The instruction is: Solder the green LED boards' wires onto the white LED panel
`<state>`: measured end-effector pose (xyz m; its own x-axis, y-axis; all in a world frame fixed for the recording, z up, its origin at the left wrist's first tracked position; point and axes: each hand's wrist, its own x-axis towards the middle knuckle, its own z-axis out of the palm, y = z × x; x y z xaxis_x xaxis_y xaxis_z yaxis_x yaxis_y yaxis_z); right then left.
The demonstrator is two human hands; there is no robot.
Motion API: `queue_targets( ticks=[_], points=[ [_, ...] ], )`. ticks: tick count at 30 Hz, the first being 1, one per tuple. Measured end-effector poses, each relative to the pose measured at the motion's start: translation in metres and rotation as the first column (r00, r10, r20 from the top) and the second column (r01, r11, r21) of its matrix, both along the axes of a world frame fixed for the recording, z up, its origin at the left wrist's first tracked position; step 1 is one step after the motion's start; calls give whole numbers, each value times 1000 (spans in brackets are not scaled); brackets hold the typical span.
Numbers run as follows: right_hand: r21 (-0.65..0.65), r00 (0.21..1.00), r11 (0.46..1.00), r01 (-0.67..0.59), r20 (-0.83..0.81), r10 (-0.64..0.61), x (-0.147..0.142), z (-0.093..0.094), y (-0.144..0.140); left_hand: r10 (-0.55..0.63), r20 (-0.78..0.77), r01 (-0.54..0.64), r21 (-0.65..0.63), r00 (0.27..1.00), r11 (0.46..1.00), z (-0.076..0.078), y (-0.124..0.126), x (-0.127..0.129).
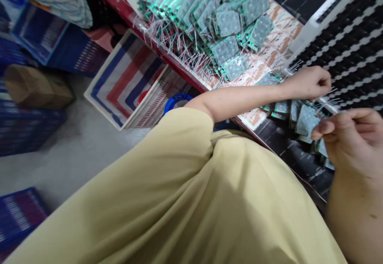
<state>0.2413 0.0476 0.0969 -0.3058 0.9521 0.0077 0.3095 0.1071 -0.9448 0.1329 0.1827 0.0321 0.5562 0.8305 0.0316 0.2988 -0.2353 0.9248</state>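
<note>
My right hand (351, 136) pinches a small green circuit board (305, 121) with thin wire leads between thumb and fingers. My left hand (311, 82) is closed in a fist just above, on the table edge, with fine wires showing by its knuckles. What it grips is hidden. A few more green boards (283, 107) lie beneath the two hands. A large pile of the same boards (209, 16) with white and red wires covers the table further left.
A black perforated tray with a white rim (344, 28) lies past my hands. On the floor stand a white tray with red and blue stripes (125, 76), blue crates (38, 36) and a brown bag (32, 86). My yellow garment (194, 200) fills the foreground.
</note>
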Motion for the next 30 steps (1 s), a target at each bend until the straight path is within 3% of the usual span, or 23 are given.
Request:
queue_targets(
  ticks=[7,14,16,19,22,27,30],
  points=[
    [43,964,999,26,263,-36,19,16,-32,26,-29,-27,-29,999,999,5,-5,2],
    [3,902,960,282,341,-266,46,3,-53,2,-67,-2,7,998,1000,4,-2,5],
    [-36,908,980,195,385,-167,41,-5,-52,4,-88,-5,-12,996,1000,8,-3,5],
    [54,910,994,-98,409,67,16,-15,-38,-7,-115,3,-41,993,999,14,-4,4],
    [160,884,908,-387,346,316,-21,-22,-19,-22,-177,16,-39,984,999,19,-5,3],
    [186,829,821,-540,288,480,-76,-33,-8,-47,-276,48,-3,960,999,27,-8,1],
    [111,758,809,-577,443,479,-100,-30,-11,-73,-301,76,-1,951,997,28,-9,0]
  ],
)
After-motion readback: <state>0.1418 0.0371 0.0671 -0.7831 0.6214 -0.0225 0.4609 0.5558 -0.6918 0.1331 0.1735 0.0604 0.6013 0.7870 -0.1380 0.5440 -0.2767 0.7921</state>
